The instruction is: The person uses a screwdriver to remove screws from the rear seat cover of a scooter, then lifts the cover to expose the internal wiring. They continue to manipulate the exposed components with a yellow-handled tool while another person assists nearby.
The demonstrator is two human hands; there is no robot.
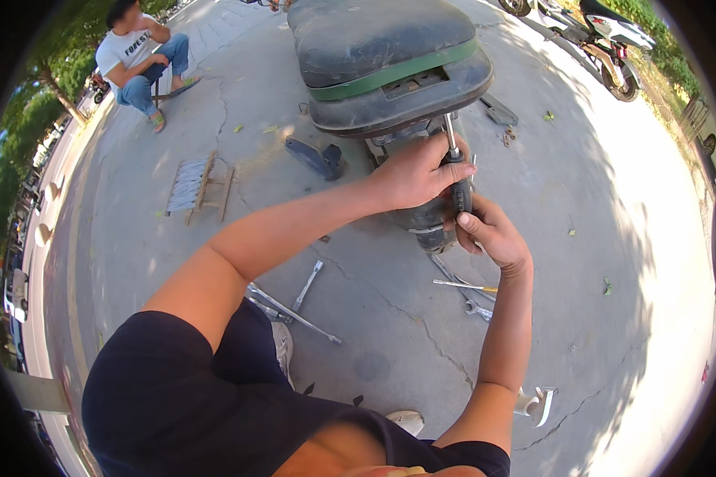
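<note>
In front of me stands a scooter's rear end, its dusty black seat (390, 44) edged with a green band (398, 73). Below the tail, a screwdriver (461, 195) with a black handle points upward, its bright metal shaft meeting the underside. My left hand (412, 176) is closed around the upper handle near the shaft, thumb across it. Lower down, the fingers of my right hand (492, 232) grip the handle's bottom end. The screwdriver's tip is hidden under the tail. Part of the rear wheel area (431, 230) shows behind my hands.
A cross-shaped wrench (294, 308) lies left of centre; spanners (476, 308) and a yellow-ended rod (463, 285) lie below my right hand. Black plastic parts (317, 159) and a small wooden stool (203, 188) stand farther left. A person (139, 60) sits far left; a white scooter (605, 36) is parked far right.
</note>
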